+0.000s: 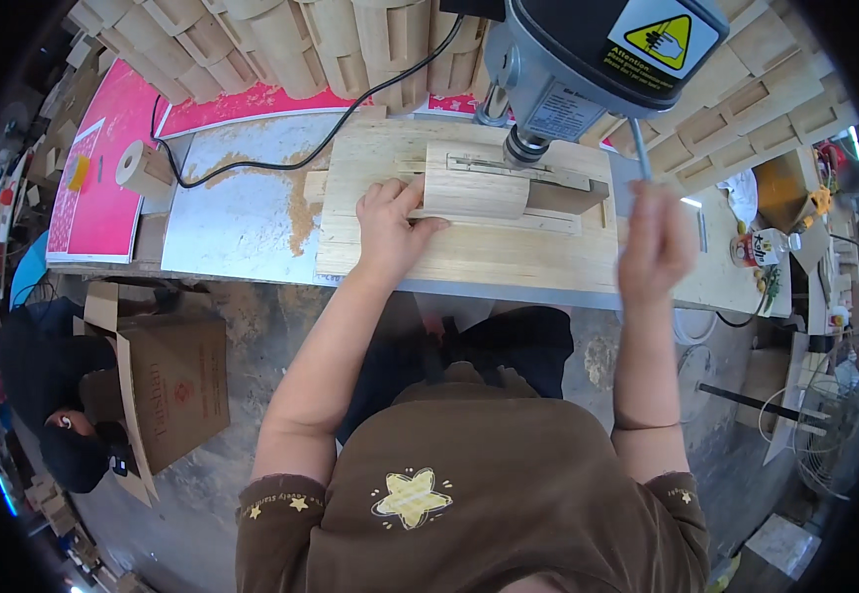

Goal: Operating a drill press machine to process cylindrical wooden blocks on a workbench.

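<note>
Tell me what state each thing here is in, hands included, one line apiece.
Left hand: touching the left end of the wooden block.
Right hand: curled at the lever, blurred, grip unclear.
Wooden block: lying on the board below the chuck.
Drill press: running or stopped, can't tell.
Black cord: slack.
Cardboard box: flaps open.
Wooden pieces: stacked.

blk (474,195) on brd (518,260) under drill (553,94), l hand (390,224) at l end

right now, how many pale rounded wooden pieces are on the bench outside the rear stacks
2: one rounded piece under the metal drill chuck, beside the bare left hand; another farther left, by the black cord. More may be hidden.
</note>
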Demonstrator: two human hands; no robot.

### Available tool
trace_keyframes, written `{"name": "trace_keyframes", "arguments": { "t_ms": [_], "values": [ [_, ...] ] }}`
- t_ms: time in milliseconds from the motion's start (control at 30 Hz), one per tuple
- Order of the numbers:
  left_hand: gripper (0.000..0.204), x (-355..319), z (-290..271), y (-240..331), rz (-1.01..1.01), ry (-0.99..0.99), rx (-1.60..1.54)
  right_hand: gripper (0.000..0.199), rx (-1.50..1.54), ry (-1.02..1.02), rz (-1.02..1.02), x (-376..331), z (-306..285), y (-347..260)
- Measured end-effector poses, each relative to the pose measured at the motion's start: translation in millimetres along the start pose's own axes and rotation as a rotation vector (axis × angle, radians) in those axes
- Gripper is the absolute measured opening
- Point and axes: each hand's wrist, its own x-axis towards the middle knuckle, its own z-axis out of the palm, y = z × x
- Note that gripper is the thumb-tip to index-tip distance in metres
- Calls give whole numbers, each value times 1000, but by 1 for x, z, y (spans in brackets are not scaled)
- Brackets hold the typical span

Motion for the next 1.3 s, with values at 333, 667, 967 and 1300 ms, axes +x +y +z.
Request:
{"name": "trace_keyframes", "arguments": {
  "t_ms": [333,667,967,1300],
  "values": [
    [51,2,24,36,-32,26,121,25,31,-258,298,157,9,37],
    [54,1,21,35,-29,-13,78,17,33,-161,309,34,-26,-27],
    [57,-1,22,32,-24,8,95,13,119,20,39,-42,37,22],
    [60,-2,20,31,-32,42,117,15,-19,93,197,100,0,3]
  ]
}}
